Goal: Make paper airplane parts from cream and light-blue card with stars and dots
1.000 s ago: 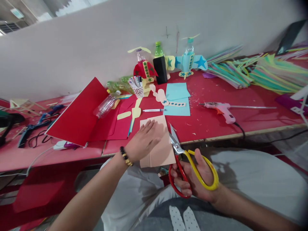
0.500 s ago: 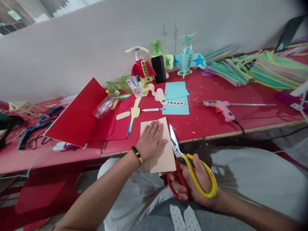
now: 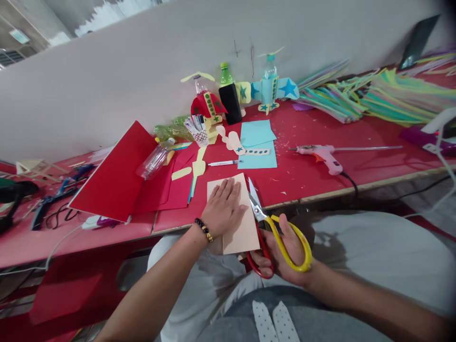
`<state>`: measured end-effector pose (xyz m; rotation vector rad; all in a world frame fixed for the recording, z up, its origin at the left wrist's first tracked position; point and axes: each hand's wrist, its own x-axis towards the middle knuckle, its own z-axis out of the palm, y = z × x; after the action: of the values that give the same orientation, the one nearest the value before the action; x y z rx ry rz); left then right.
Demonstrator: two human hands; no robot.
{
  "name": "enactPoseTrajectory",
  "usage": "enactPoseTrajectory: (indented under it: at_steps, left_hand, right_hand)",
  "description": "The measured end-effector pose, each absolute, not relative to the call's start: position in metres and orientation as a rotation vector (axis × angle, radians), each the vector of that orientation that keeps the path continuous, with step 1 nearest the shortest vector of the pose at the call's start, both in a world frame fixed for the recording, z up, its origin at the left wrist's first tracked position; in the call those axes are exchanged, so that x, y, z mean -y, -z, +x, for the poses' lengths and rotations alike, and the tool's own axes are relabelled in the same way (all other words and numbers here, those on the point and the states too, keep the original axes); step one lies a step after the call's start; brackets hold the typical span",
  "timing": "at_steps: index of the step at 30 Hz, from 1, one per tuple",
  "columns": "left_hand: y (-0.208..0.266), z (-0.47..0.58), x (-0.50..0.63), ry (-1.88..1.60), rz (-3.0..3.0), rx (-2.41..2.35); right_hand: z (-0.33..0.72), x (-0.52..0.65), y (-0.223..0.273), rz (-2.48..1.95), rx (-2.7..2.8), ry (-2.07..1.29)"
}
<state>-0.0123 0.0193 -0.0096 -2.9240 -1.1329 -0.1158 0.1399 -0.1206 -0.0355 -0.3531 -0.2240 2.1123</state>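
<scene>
My left hand [image 3: 225, 204] lies flat with its fingers stretched out on a folded sheet of pale peach paper [image 3: 239, 237]. The paper rests partly on the table's front edge and partly over my lap. In my right hand [image 3: 285, 251] is a pair of scissors [image 3: 259, 213] with one yellow and one red handle loop. Its blades point away from me along the paper's right edge, nearly together. Beyond the paper lie a white marker [image 3: 224, 163], light blue paper sheets [image 3: 258, 161] and peach cut-outs with blue dots and a star [image 3: 233, 141].
A pink glue gun [image 3: 326, 156] lies to the right, with bundled coloured strips [image 3: 402, 95] behind. Decorated bottle planes [image 3: 270, 88] and a black phone [image 3: 231, 103] stand by the wall. Red card [image 3: 110, 175], a clear bottle [image 3: 155, 160] and a pen cup [image 3: 200, 137] are left.
My right hand and the scissors have moved slightly up and forward along the paper's edge. My left hand stays flat on the paper. The view has shifted a little.
</scene>
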Motion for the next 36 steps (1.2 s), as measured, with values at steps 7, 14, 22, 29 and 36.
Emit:
enactPoseTrajectory:
  at_steps: [7, 14, 22, 29, 36]
  left_hand:
    - [0.010, -0.012, -0.019, 0.139, -2.916, 1.121]
    - [0.008, -0.013, -0.018, 0.140, -2.937, 1.096]
    - [0.008, -0.014, -0.018, 0.144, -2.945, 1.066]
    - [0.005, -0.015, -0.018, 0.105, -2.978, 1.041]
    - [0.002, -0.020, -0.019, 0.073, -3.027, 0.977]
  right_hand:
    - [0.148, 0.117, 0.034, -0.356, 0.133, -2.132]
    - [0.149, 0.108, 0.026, -0.431, 0.072, -2.156]
    - [0.149, 0.100, 0.028, -0.343, 0.101, -2.142]
    - [0.154, 0.099, 0.024, -0.371, 0.088, -2.153]
    - [0.163, 0.100, 0.017, -0.522, 0.206, -2.079]
